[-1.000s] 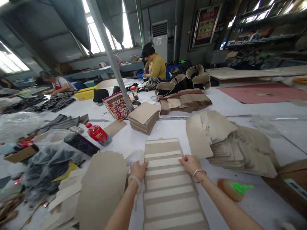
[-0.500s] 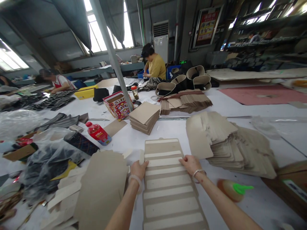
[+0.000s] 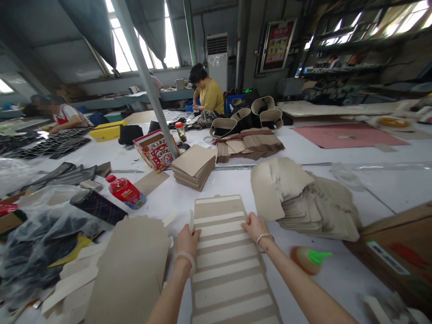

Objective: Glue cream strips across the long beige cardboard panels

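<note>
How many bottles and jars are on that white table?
3 visible: a red plastic bottle left of the left hand; a small, clear, red-lidded jar beside the colourful cardboard box; an amber, green-nozzled squeeze bottle right of the right hand. Clutter may hide more.

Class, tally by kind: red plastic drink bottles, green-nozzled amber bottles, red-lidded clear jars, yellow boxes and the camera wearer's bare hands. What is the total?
Red plastic drink bottle: 1
Green-nozzled amber bottle: 1
Red-lidded clear jar: 1
Yellow box: 1
Bare left hand and right hand: 2
Total: 6
</note>
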`<state>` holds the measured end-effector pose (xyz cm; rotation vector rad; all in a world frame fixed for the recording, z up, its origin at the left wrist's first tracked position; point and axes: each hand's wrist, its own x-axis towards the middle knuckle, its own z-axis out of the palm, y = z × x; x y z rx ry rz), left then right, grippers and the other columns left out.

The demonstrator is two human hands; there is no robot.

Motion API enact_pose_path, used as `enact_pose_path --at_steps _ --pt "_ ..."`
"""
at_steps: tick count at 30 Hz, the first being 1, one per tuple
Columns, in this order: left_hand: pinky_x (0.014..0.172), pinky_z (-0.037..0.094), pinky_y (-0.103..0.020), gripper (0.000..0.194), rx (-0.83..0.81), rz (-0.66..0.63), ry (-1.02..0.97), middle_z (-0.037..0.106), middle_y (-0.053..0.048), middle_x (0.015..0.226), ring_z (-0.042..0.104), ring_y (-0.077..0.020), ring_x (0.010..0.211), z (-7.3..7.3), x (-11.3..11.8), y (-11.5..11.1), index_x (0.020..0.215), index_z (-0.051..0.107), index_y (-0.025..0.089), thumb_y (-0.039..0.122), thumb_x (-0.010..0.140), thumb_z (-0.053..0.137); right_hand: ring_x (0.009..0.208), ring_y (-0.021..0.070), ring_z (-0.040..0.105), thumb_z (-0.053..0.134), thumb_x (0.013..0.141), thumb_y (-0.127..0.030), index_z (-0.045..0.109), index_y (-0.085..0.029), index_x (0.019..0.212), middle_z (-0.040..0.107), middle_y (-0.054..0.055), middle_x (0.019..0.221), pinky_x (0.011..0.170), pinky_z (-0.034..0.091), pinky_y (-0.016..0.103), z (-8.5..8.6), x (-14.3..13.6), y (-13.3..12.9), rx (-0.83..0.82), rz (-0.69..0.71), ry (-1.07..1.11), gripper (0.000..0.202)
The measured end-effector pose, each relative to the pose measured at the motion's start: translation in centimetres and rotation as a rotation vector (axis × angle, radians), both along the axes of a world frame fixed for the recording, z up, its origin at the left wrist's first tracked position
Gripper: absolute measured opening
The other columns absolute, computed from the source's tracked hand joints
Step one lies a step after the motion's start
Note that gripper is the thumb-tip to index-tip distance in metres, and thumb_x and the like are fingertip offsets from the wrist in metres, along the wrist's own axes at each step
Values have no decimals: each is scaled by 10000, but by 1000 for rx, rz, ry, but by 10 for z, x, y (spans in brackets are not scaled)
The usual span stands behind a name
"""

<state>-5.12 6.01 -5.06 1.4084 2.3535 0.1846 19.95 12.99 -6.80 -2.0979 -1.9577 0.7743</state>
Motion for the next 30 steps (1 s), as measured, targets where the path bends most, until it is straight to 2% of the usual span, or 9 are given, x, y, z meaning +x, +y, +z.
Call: enact_pose_path --at_steps 2,6,11,16,20,23,27,28,30 --pt "682 399 -303 278 5 -23 16 666 -118 884 614 -239 857 1 5 0 934 524 168 383 813 395 703 155 580 535 729 -216 577 -192 781 648 50 740 579 328 219 3 -6 0 0 22 -16 71" --pt "656 397 -303 245 -5 -51 30 666 -124 863 622 -235 816 2 10 1 924 516 169 340 823 373 741 180 603 499 728 -117 602 -160 760 664 108 783 580 335 233 4 -15 3 -30 34 -32 116" --pt "689 398 -279 286 -1 -85 6 664 -102 914 609 -211 867 -2 7 3 930 522 174 411 798 429 760 199 615 590 687 -198 625 -138 718 674 122 779 579 357 230 5 -13 13 -59 50 -13 75" --pt "680 398 -289 304 -27 -64 -38 670 -100 909 610 -230 859 -5 2 8 923 545 183 432 760 480 671 182 615 631 645 -203 638 -142 696 674 97 712 551 363 225 6 -11 18 -81 38 7 80" --pt "682 395 -277 285 -17 -85 -92 671 -109 906 611 -223 856 11 0 10 930 564 170 385 757 492 732 189 613 579 679 -141 642 -138 676 670 104 728 600 369 234 20 -13 12 -45 35 27 64" --pt "703 386 -239 267 48 -182 -165 668 -68 903 602 -178 860 31 5 3 940 569 194 376 807 426 729 167 601 518 752 -204 651 -158 787 661 68 722 634 381 233 39 -20 0 26 43 86 145" --pt "669 375 -210 347 147 -374 -334 656 -15 807 584 -136 758 53 24 -14 993 560 229 422 866 302 580 98 551 607 692 -331 528 -218 1138 641 18 879 583 415 221 62 -44 -24 131 125 490 467" --pt "652 373 -213 364 165 -412 -386 648 -12 771 574 -136 722 55 29 -18 997 558 227 431 870 285 544 83 538 634 660 -333 515 -223 1143 634 13 900 546 418 216 65 -51 -29 123 132 596 510" --pt "627 371 -217 371 190 -447 -488 628 -11 722 551 -135 674 58 38 -25 964 560 209 445 865 291 466 73 513 648 626 -330 552 -192 1020 628 -9 780 454 403 203 68 -62 -37 54 95 753 429"
